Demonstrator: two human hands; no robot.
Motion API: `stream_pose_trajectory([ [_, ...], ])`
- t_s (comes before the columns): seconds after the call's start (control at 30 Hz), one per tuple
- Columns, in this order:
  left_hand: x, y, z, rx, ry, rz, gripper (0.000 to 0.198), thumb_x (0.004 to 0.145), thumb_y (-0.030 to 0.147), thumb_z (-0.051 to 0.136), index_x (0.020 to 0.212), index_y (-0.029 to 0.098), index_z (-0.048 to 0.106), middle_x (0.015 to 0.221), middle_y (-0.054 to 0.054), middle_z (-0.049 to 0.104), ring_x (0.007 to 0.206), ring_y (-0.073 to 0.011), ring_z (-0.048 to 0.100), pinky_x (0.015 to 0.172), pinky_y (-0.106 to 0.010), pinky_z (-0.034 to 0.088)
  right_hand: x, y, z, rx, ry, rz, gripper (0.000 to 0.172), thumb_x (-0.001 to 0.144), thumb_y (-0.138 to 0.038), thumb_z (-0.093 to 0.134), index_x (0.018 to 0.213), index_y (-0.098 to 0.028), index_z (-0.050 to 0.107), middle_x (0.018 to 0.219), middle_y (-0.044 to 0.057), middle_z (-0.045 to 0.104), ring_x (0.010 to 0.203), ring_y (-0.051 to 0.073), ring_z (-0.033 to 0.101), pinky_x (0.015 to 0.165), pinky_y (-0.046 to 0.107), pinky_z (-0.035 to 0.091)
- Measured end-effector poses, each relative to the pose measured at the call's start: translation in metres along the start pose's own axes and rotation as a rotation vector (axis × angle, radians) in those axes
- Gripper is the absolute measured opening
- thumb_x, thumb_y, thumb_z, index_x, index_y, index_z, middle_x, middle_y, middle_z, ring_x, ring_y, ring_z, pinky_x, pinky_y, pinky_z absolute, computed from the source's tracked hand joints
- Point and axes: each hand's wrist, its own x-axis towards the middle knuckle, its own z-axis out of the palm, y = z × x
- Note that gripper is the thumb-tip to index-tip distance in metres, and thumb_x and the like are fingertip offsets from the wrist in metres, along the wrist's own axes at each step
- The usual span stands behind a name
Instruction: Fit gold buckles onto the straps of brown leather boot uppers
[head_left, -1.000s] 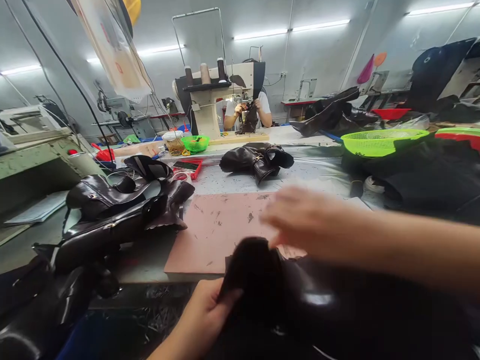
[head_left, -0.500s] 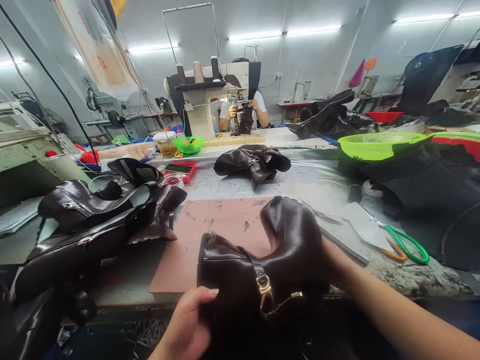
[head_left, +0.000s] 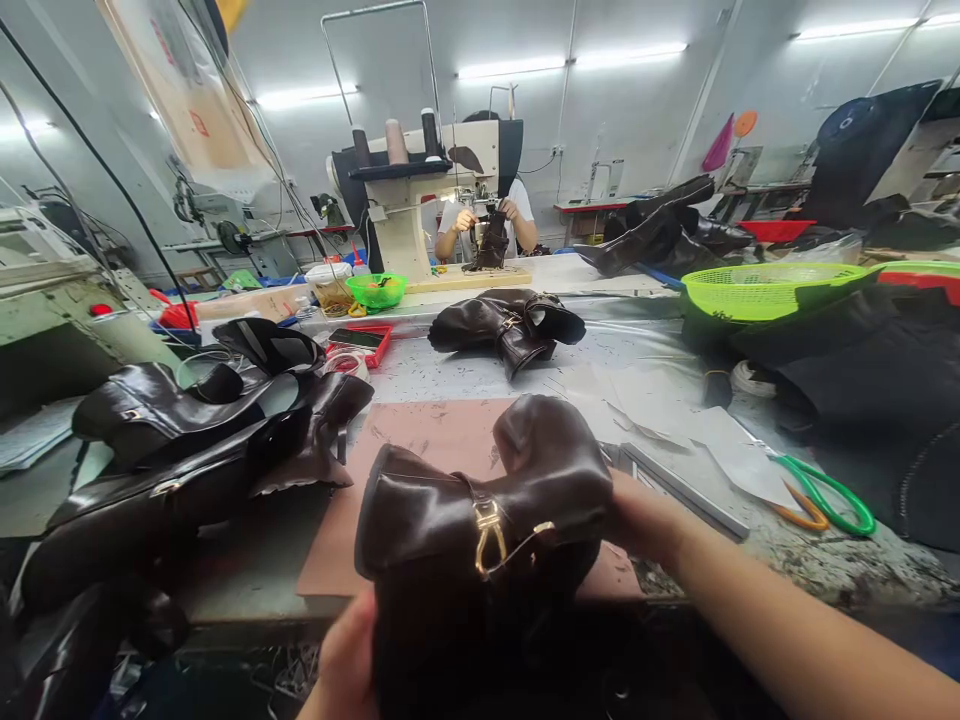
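I hold a dark brown leather boot upper (head_left: 480,510) with a gold buckle (head_left: 489,528) over the near edge of the pink cutting mat (head_left: 420,440). My left hand (head_left: 346,662) grips its lower left side from underneath, mostly hidden behind the leather. My right hand (head_left: 646,520) grips its right side, with the fingers tucked behind the leather.
A pile of dark boot uppers (head_left: 187,440) lies at the left, another upper (head_left: 510,325) at mid-table. Green-handled scissors (head_left: 821,495) lie at the right beside a metal ruler (head_left: 682,490). A green basket (head_left: 765,285) stands far right. A person (head_left: 487,220) sews at a machine opposite.
My right hand came down onto the boot upper. Both hands brought it up from below the table edge, then turned it left so the buckle faces me.
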Motion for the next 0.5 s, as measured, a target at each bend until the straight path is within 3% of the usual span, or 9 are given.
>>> stream_pose_trajectory([
  [0.13, -0.005, -0.002, 0.001, 0.03, 0.114, -0.167, 0.021, 0.067, 0.019, 0.06, 0.079, 0.008, 0.073, 0.078, -0.01, 0.072, 0.079, -0.0254, 0.067, 0.082, -0.034, 0.049, -0.011, 0.01, 0.015, 0.27, 0.126, -0.076, 0.02, 0.06, -0.025, 0.071, 0.078, -0.019, 0.065, 0.068, -0.001, 0.069, 0.063, 0.015, 0.063, 0.064, 0.026, 0.052],
  [0.2, -0.006, -0.002, 0.004, -0.054, 0.058, -0.227, 0.028, 0.067, 0.025, 0.056, 0.08, 0.006, 0.072, 0.079, -0.012, 0.072, 0.083, -0.0278, 0.066, 0.085, -0.037, 0.047, -0.019, 0.013, 0.02, 0.293, 0.044, 0.007, 0.02, 0.063, -0.032, 0.069, 0.077, -0.018, 0.066, 0.073, 0.002, 0.07, 0.07, 0.017, 0.065, 0.07, 0.029, 0.053],
  [0.3, -0.008, -0.002, 0.009, -0.117, -0.058, -0.261, 0.036, 0.07, 0.029, 0.05, 0.086, 0.004, 0.071, 0.081, -0.013, 0.071, 0.088, -0.0294, 0.065, 0.09, -0.04, 0.044, -0.031, 0.016, 0.027, 0.18, -0.047, 0.086, 0.017, 0.057, -0.023, 0.073, 0.073, -0.017, 0.068, 0.071, 0.002, 0.07, 0.067, 0.018, 0.065, 0.064, 0.027, 0.053],
  [0.37, -0.009, -0.002, 0.012, -0.128, -0.111, -0.284, 0.038, 0.071, 0.029, 0.048, 0.087, 0.003, 0.071, 0.08, -0.013, 0.071, 0.09, -0.0298, 0.064, 0.092, -0.04, 0.042, -0.036, 0.019, 0.03, 0.155, 0.045, 0.014, 0.019, 0.052, -0.015, 0.074, 0.07, -0.018, 0.067, 0.061, 0.0, 0.068, 0.056, 0.015, 0.062, 0.054, 0.023, 0.051],
  [0.43, -0.01, -0.001, 0.015, -0.13, -0.15, -0.286, 0.039, 0.07, 0.029, 0.049, 0.088, 0.003, 0.071, 0.079, -0.013, 0.071, 0.092, -0.0306, 0.063, 0.094, -0.041, 0.041, -0.039, 0.022, 0.03, 0.198, 0.117, -0.079, 0.018, 0.054, -0.017, 0.073, 0.072, -0.019, 0.068, 0.06, -0.001, 0.068, 0.053, 0.014, 0.061, 0.052, 0.023, 0.05],
  [0.5, -0.012, 0.0, 0.017, -0.132, -0.168, -0.269, 0.038, 0.071, 0.031, 0.049, 0.087, 0.004, 0.071, 0.079, -0.013, 0.071, 0.094, -0.0313, 0.062, 0.094, -0.042, 0.04, -0.04, 0.027, 0.027, 0.148, 0.059, -0.11, 0.017, 0.06, -0.023, 0.07, 0.077, -0.02, 0.069, 0.066, 0.001, 0.069, 0.059, 0.016, 0.064, 0.058, 0.026, 0.052],
])
